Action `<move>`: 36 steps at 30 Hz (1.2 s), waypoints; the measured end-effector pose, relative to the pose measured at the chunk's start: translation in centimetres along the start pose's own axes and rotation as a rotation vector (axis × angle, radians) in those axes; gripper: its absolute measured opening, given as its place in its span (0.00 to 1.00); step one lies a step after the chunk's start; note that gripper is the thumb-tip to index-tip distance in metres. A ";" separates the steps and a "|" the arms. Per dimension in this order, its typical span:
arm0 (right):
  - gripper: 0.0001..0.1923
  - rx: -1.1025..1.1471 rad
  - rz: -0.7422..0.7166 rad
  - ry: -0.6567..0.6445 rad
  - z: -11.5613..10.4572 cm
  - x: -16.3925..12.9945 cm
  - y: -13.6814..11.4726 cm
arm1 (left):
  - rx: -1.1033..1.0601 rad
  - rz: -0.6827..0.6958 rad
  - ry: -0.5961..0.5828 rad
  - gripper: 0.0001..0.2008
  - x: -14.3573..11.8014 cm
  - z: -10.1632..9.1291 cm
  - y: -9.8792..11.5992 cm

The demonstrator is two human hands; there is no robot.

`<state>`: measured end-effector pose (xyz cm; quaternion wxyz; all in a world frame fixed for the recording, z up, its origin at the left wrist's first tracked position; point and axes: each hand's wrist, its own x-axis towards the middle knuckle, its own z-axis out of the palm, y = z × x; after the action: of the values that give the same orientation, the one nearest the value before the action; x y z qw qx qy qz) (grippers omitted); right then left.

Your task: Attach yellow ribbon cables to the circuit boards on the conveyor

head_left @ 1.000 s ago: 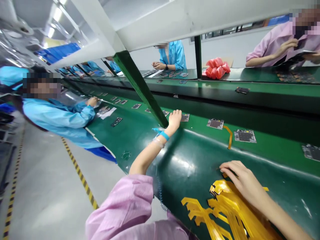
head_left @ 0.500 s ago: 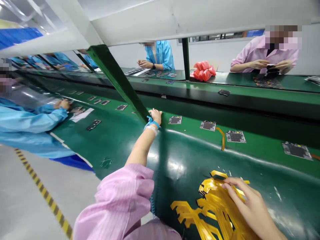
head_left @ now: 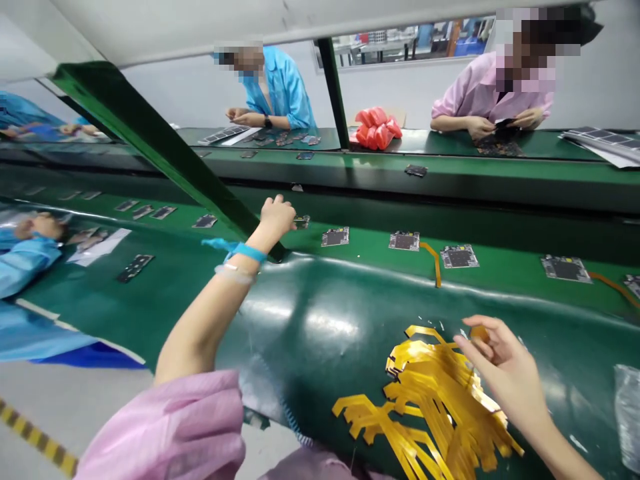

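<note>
My left hand [head_left: 279, 217] reaches over the conveyor belt beside the slanted green post, a blue wrist strap around its wrist. Its fingers are curled at a small circuit board [head_left: 303, 222], partly hidden behind them, and look closed on its edge. At the lower right, my right hand [head_left: 507, 363] pinches an orange-yellow flex cable [head_left: 479, 333], of which only a short piece shows. Below that hand, a pile of yellow flex cables [head_left: 440, 393] lies on the green mat. Another board [head_left: 405, 241] on the belt has an orange flex cable [head_left: 438, 267] attached.
More circuit boards [head_left: 566, 268] lie along the belt. The green post [head_left: 165, 153] slants down close to my left forearm. A clear plastic bag [head_left: 627, 413] lies at the right edge. Co-workers sit across the line, near red bundles [head_left: 377, 128]; another's sleeve [head_left: 25, 267] is at left.
My view has swung right. My right hand has risen off the pile with a flex cable between its fingers. A circuit board now shows beside my left hand's fingers.
</note>
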<state>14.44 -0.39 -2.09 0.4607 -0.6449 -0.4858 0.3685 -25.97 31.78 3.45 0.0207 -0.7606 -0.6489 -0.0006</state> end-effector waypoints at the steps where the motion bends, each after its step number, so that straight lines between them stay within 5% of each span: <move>1: 0.14 -0.025 -0.003 0.014 0.0 -0.1 -0.1 | -0.023 0.023 0.016 0.11 -1.0 -0.3 1.2; 4: 0.12 -0.075 -0.050 0.021 0.2 -0.6 -0.4 | -0.236 0.139 0.009 0.19 -6.1 -0.1 6.7; 6: 0.11 -0.088 -0.117 -0.003 0.6 -1.1 -0.7 | -0.757 0.277 -0.103 0.21 -10.7 0.9 11.4; 8: 0.09 -0.112 -0.183 -0.035 1.0 -1.4 -1.0 | -1.009 0.353 -0.217 0.20 -15.5 1.8 15.6; 11: 0.07 -0.159 -0.210 -0.063 1.5 -1.9 -1.3 | -1.037 0.428 -0.372 0.14 -21.3 2.6 19.8; 14: 0.08 -0.171 -0.168 -0.089 1.4 -2.5 -1.0 | -1.002 0.499 -0.443 0.12 -24.3 2.7 21.2; 24: 0.04 -0.280 -0.271 -0.059 0.9 -4.4 0.0 | -0.992 0.547 -0.479 0.11 -25.7 2.8 22.2; 28: 0.07 -0.336 -0.434 -0.043 0.8 -4.9 0.4 | -1.311 0.385 -0.656 0.16 -24.6 3.5 22.7; 32: 0.15 -0.025 -0.117 -0.178 -0.2 -5.1 -0.5 | -1.698 0.105 -0.960 0.23 -23.0 4.2 22.9; 36: 0.08 0.095 0.118 -0.172 -1.0 -4.5 -1.5 | -1.588 0.039 -1.063 0.18 -22.3 3.9 22.9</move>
<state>13.80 -4.83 -0.27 0.4250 -0.6158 -0.4668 0.4716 -7.03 6.27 -1.79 -0.7989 -0.4641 -0.3706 -0.0951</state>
